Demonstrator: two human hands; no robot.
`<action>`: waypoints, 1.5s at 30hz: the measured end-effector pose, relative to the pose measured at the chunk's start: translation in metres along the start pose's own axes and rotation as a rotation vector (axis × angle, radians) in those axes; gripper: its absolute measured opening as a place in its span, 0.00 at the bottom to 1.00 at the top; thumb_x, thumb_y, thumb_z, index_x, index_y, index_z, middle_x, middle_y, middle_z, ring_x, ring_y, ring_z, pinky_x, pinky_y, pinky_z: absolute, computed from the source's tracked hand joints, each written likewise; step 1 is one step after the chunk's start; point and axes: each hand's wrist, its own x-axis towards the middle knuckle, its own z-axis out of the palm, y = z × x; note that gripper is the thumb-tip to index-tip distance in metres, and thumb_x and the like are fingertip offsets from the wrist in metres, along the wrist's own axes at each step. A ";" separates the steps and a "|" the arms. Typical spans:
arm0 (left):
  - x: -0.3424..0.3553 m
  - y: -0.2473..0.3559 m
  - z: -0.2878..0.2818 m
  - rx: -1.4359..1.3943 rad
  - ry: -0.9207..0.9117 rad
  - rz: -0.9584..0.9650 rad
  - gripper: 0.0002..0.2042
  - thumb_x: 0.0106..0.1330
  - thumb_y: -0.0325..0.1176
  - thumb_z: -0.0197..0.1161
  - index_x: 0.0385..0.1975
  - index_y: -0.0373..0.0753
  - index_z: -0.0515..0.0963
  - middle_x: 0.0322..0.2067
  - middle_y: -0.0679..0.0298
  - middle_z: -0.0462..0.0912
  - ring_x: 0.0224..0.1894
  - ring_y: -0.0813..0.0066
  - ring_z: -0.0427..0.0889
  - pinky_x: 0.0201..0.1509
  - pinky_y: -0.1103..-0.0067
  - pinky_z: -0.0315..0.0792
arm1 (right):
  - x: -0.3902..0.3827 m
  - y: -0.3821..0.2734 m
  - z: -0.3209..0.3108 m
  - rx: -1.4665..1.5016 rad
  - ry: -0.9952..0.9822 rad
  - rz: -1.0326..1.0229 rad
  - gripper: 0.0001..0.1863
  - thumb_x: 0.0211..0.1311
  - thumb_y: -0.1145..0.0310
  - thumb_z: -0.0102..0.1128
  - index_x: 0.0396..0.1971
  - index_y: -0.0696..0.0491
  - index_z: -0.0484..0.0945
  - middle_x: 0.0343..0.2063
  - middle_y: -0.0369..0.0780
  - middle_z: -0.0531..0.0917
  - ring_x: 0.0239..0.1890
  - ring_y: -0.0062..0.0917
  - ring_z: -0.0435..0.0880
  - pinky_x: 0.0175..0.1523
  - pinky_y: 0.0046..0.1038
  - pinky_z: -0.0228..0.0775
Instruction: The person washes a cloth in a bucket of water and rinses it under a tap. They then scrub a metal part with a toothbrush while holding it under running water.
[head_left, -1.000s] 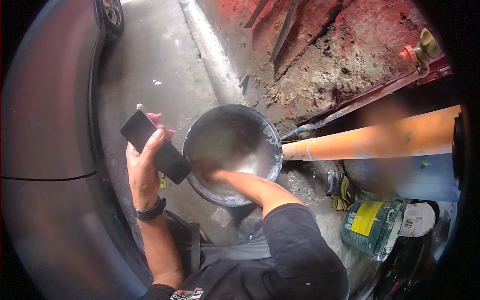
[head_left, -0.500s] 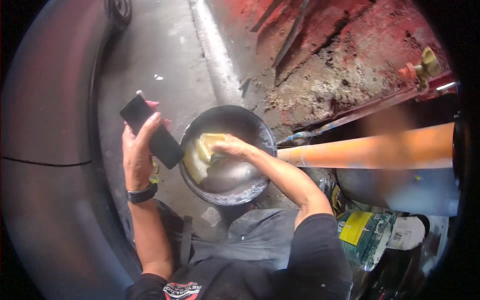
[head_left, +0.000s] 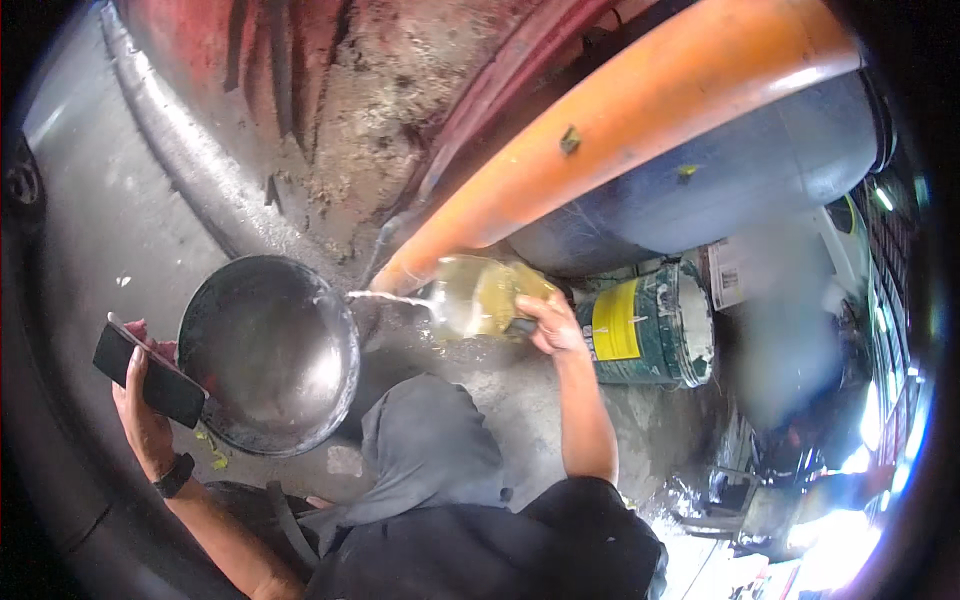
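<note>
My left hand (head_left: 140, 410), at the left, grips a black smartphone (head_left: 148, 378) along with something pink (head_left: 162, 347) behind it, beside the left rim of a dark round basin (head_left: 342, 385). The basin stands on the concrete ground and its bottom looks wet. My right hand (head_left: 548, 322) is closed on a translucent yellowish container (head_left: 488, 298), blurred and tilted, right of the basin. Splashing water (head_left: 390, 298) stretches from the container toward the basin's rim.
Behind my right hand lie an orange pipe (head_left: 560, 145), a blue drum (head_left: 780, 130) and a green paint bucket (head_left: 655, 330) on its side. A stained red wall (head_left: 200, 70) rises beyond the basin. A dark car (head_left: 55, 460) flanks me on the left.
My right hand came up out of the basin with the yellow container and moved out to the right, water streaming. The view swung rightward; the phone stays in my left hand.
</note>
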 end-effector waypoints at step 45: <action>0.014 -0.031 0.163 0.118 -0.380 -0.080 0.14 0.75 0.42 0.51 0.45 0.37 0.75 0.24 0.74 0.70 0.22 0.86 0.68 0.23 0.85 0.65 | 0.094 -0.211 0.213 -0.506 0.557 -1.381 0.31 0.61 0.64 0.65 0.59 0.65 0.64 0.52 0.56 0.73 0.55 0.49 0.72 0.61 0.43 0.63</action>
